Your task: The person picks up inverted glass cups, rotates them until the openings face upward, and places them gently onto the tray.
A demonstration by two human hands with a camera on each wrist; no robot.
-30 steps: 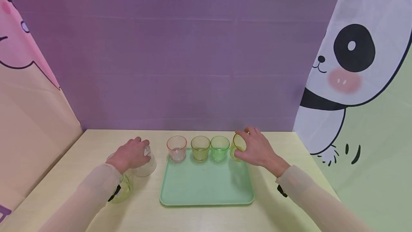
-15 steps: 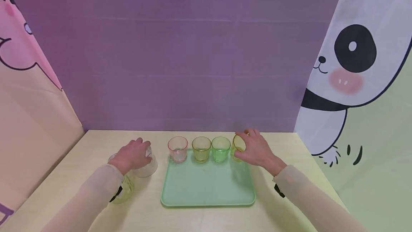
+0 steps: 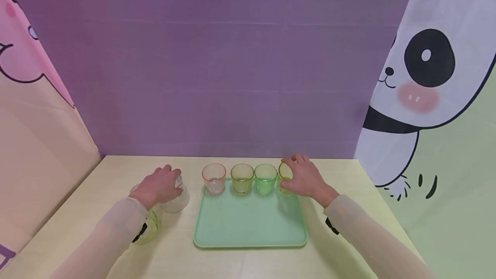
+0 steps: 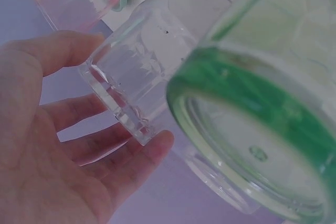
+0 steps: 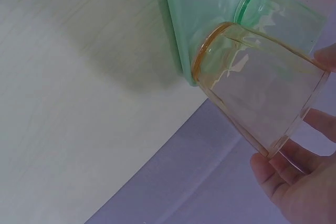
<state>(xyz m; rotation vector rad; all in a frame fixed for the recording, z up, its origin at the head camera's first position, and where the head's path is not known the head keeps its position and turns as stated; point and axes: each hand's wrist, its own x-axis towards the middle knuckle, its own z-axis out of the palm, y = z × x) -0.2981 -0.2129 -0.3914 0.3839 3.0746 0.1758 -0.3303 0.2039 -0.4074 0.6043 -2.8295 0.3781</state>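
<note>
So the right hand (image 3: 308, 181) has thumb and fingers wrapped round the rim end of a yellow glass (image 5: 262, 87), which is standing at the back right corner of a pale green tray (image 3: 249, 227). Mouth up, long axis pretty much vertical, amber ring showing at the base. It's the last in a row along the tray's back edge: pink-rimmed glass (image 3: 214, 180), amber glass (image 3: 242, 180), green glass (image 3: 265, 180), all upright too. Can't tell if the bottoms hold a bit of liquid or it's just thick glass.

Left hand (image 3: 158, 186) is off to the left of the tray, thumb and fingers curled round the base of a clear glass (image 4: 147, 61). That one's upside down, mouth to the table (image 3: 240, 266), with faceted ridges round the base edge. A green-tinted glass (image 4: 262, 114) is base-up near that wrist, and another clear one (image 4: 223, 179) is mostly hidden behind. Tray's smooth with rounded corners and a raised rim, table's got a light wood grain
</note>
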